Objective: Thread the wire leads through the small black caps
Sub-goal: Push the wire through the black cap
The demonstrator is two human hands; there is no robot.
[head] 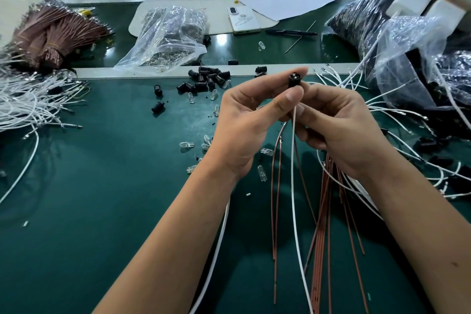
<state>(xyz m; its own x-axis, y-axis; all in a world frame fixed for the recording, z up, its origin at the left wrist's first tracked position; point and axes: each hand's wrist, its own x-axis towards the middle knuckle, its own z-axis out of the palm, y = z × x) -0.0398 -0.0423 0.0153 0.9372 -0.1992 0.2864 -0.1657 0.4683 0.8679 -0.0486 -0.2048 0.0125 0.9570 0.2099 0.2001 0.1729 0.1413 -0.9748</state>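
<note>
Centre of frame: left hand point(244, 120) pinches a small black cap point(295, 80) between thumb and forefinger, open end toward the camera. Right hand point(341, 130) has its fingers curled round the white wire point(293, 186) and brown wires point(276, 186) hanging below the cap. Loose black caps point(209, 80) lie just above on the green table point(102, 186); white lead bundle point(28, 102) at left edge

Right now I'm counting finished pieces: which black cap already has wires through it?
The black cap pinched at the fingertips, a white wire hanging below; the loose caps lie bare.
</note>
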